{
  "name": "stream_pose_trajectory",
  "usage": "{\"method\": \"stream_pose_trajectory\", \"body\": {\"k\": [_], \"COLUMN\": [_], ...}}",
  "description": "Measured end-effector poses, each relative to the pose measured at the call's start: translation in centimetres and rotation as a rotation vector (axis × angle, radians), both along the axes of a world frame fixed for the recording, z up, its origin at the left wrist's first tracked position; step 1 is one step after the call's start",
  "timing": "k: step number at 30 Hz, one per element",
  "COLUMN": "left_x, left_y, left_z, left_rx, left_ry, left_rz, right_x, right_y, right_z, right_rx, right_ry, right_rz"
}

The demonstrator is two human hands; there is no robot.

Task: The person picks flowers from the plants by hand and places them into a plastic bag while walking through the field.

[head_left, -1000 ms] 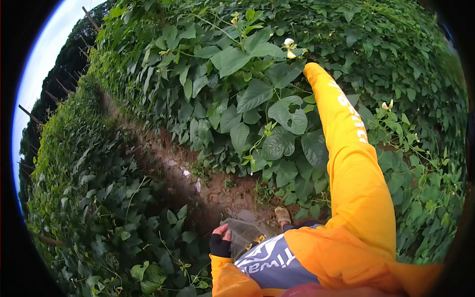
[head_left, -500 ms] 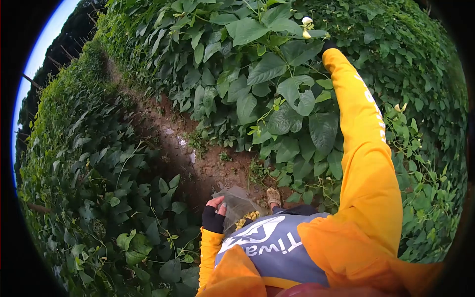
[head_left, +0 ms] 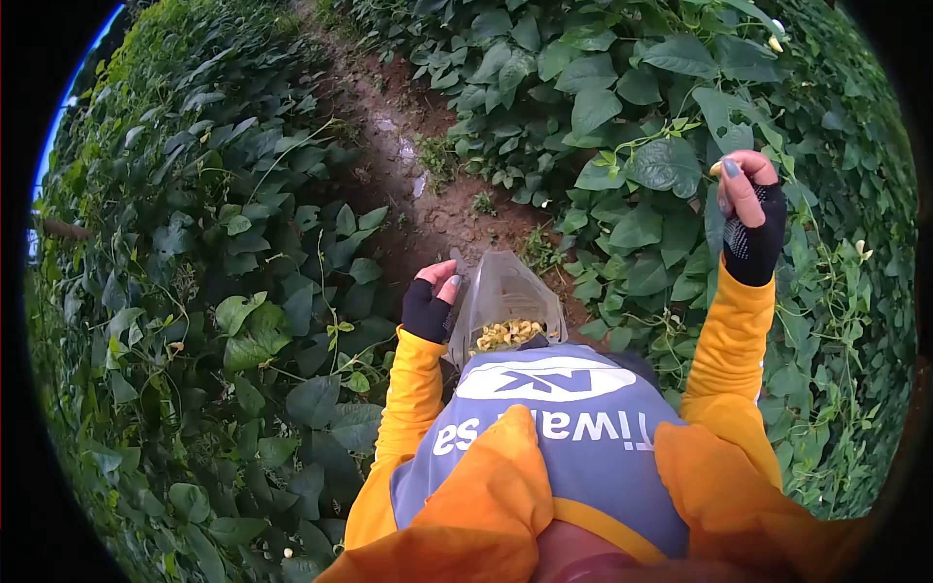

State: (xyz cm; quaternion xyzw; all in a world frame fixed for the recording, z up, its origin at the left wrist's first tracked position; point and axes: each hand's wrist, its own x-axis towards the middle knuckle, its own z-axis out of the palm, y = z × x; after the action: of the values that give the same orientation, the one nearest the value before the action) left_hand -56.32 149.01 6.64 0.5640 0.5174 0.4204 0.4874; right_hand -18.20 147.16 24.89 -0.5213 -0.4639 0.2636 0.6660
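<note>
My right hand [head_left: 750, 204], in a black fingerless glove, is raised at the right beside the vines. Its thumb and fingers pinch a small pale-yellow flower [head_left: 716, 169], mostly hidden by the fingertips. My left hand [head_left: 432, 299], gloved the same way, is closed on the left edge of a clear plastic bag [head_left: 510, 282]. The bag hangs with its mouth spread in front of my body. Inside it lies a heap of yellowish flowers [head_left: 507, 334].
Dense leafy vines [head_left: 622, 223] stand on the right, and another leafy row [head_left: 194, 291] runs along the left. Between them is a muddy path [head_left: 452, 209] with small wet patches. A pale flower [head_left: 775, 45] shows among the leaves at upper right.
My right hand has come down and back from deep in the upper vines, now with a flower in its fingers. The view has tilted, and the bag shows more fully.
</note>
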Motion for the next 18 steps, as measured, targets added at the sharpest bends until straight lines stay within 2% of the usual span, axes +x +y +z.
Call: {"method": "stream_pose_trajectory", "body": {"k": [1, 4, 5, 6, 7, 8, 10, 11, 13, 14, 15, 17, 18], "left_x": [-0.3, -0.1, 0.0, 0.2, 0.6, 0.9, 1.5, 2.0, 3.0, 3.6, 4.2, 4.6, 4.8], "left_y": [0.4, 1.5, 2.0, 2.7, 3.2, 3.8, 5.4, 6.1, 7.2, 7.6, 8.2, 9.5, 10.0], "left_z": [-0.4, 0.2, 0.0, -0.5, 0.4, 0.1, -0.4, -0.6, 0.0, 0.9, 1.4, 1.4, 1.6], "left_rx": [0.02, -0.051, -0.053, 0.005, -0.054, -0.002, 0.066, 0.066, 0.074, 0.082, 0.092, 0.154, 0.194], "left_ry": [-0.001, -0.075, -0.08, -0.08, -0.115, -0.103, -0.099, -0.104, -0.115, -0.13, -0.145, -0.162, -0.168], "left_rz": [0.022, 0.072, 0.077, 0.071, 0.069, 0.059, 0.043, 0.053, 0.065, 0.065, 0.065, 0.063, 0.06], "right_x": [-3.8, -10.1, -10.7, -10.5, -9.9, -9.2, -8.4, -8.1, -8.4, -8.5, -8.5, -8.2, -8.0], "right_y": [-0.7, -1.0, -1.2, -1.5, -1.2, -0.1, 1.9, 2.8, 4.2, 5.0, 5.3, 5.7, 6.3], "right_z": [-2.0, -11.0, -14.5, -20.0, -23.4, -22.7, -19.9, -17.3, -11.7, -10.8, -12.4, -17.3, -16.1], "right_rx": [-0.11, -0.259, -0.194, -0.064, 0.064, 0.072, -0.21, -0.202, -0.497, -0.718, -0.709, -0.22, -0.286], "right_ry": [-0.067, -0.557, -0.67, -0.846, -1.021, -1.037, -0.666, -0.68, -0.789, -0.709, -0.721, -1.076, -1.024], "right_rz": [0.14, 0.621, 0.728, 0.717, 0.704, 0.678, 0.888, 0.877, 0.838, 0.886, 0.879, 0.865, 1.067]}}
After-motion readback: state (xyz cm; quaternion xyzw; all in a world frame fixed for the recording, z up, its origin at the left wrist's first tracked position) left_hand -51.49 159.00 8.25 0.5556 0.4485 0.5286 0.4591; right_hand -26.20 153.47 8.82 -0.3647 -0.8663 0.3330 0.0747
